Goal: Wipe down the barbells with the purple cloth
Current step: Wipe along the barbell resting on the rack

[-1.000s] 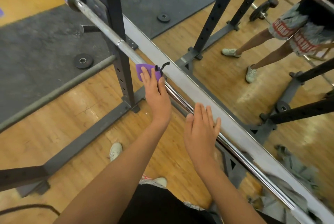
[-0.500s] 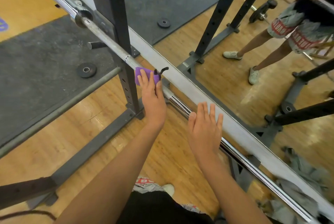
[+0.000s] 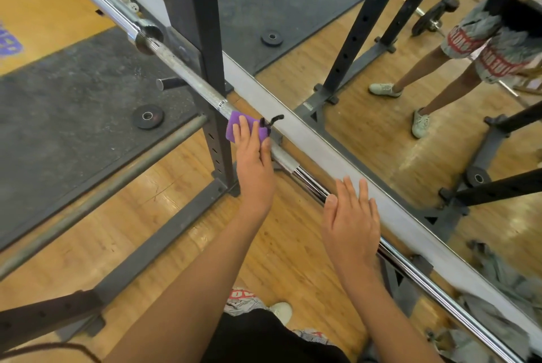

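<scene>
The bar (image 3: 187, 75) lies across the rack, close to a big mirror (image 3: 410, 116). The purple cloth (image 3: 234, 129) sits on the bar, right next to the dark post (image 3: 199, 25). The left hand (image 3: 253, 163) lies flat on the cloth and presses it down. Its fingers look straight, not wrapped round. The right hand (image 3: 350, 222) is wide open over the shiny part of the bar, well apart from the cloth. It holds nothing. I cannot tell if it touches the bar or just floats above it.

I think the job is partway through, with lots of bar left to rub.

Here is what could go wrong. The cloth is only pushed down, not held tight, so a fast rub could make it slide off and drop to the floor (image 3: 146, 216). The post is very near, so the fingers could bump it on a push that way. A small black loop (image 3: 274, 119) sticks up from the cloth and might catch on the rack. The bar is round, so it may roll under the push. A flat hand may also miss the bottom of the bar.
</scene>
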`<state>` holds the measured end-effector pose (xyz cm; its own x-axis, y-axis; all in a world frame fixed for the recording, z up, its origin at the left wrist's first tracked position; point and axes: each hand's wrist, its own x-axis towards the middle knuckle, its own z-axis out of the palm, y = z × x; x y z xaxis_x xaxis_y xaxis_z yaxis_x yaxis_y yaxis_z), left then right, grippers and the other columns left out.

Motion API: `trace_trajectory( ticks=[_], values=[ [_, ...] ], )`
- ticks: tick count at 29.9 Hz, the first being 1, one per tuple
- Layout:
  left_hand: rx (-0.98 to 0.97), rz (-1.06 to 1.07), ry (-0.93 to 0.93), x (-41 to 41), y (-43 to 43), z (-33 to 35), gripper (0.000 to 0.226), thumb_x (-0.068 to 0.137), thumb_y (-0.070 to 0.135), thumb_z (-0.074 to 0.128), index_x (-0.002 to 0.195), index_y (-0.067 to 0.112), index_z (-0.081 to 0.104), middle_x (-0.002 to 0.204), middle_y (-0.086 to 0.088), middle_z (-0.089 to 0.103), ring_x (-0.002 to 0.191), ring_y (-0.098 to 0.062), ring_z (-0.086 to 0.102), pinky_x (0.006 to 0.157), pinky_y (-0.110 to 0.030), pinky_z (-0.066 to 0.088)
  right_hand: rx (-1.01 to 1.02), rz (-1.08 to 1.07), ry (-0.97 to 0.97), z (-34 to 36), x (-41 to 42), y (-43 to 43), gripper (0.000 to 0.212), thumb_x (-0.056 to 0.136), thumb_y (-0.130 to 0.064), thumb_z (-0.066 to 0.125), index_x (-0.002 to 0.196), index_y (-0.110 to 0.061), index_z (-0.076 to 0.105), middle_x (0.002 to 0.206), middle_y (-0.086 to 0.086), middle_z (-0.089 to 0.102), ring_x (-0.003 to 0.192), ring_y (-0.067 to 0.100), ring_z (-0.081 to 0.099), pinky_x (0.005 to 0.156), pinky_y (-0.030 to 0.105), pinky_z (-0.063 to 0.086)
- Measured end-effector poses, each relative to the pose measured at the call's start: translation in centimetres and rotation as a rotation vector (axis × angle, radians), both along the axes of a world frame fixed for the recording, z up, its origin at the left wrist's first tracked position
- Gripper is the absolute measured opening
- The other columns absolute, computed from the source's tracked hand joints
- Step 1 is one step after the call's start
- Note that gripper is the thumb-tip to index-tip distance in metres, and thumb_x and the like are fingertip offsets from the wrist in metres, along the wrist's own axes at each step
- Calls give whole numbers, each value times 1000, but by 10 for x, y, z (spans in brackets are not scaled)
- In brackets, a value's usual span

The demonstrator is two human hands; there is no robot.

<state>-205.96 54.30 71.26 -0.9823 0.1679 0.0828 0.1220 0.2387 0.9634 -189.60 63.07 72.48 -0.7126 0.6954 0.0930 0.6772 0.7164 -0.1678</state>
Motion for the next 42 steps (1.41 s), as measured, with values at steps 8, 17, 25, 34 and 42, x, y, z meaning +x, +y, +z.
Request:
trace_trajectory(
  ticks=[8, 17, 25, 34, 42],
  values=[
    [-359, -355, 295, -15, -35, -11, 51, 108, 26, 41, 157, 14, 29, 166, 4, 13, 155, -9, -3, 123, -20, -2, 26, 2, -12, 2, 1, -2, 61, 107, -45, 13, 149, -19, 48, 158, -2, 41, 154, 20, 17, 124, 48, 18],
    [-533, -664, 657, -76, -51, -7, 52, 105, 41, 39, 147, 12, 47, 155, -4, 44, 149, -27, 29, 123, -49, 19, 28, -227, 125, 1, -14, -26, 54, 107, -39, 24, 129, -16, 67, 144, 2, 58, 147, 26, 36, 124, 51, 14],
    [-692, -1025, 967, -114, -46, 14, 49, 99, 38, 38, 139, 20, 60, 145, -8, 57, 134, -31, 52, 109, -57, 40, 62, -344, 213, -4, -25, -31, 41, 103, -34, 35, 114, -19, 72, 132, 1, 66, 143, 26, 41, 122, 50, 18],
    [-878, -996, 835, -108, -43, 22, 60, 107, 54, 11, 149, 31, 47, 159, -20, 35, 146, -51, 27, 115, -64, 22, 146, -452, 291, -9, -33, -33, 32, 100, -29, 44, 96, -23, 75, 108, -7, 73, 131, 24, 53, 117, 51, 25],
    [-842, -1016, 808, -156, -57, 31, 53, 102, 47, 28, 144, 27, 54, 151, -8, 49, 144, -33, 40, 119, -50, 25, 100, -460, 277, -5, -33, -34, 39, 100, -34, 40, 109, -22, 76, 118, -7, 72, 134, 24, 49, 117, 52, 25]
  ],
)
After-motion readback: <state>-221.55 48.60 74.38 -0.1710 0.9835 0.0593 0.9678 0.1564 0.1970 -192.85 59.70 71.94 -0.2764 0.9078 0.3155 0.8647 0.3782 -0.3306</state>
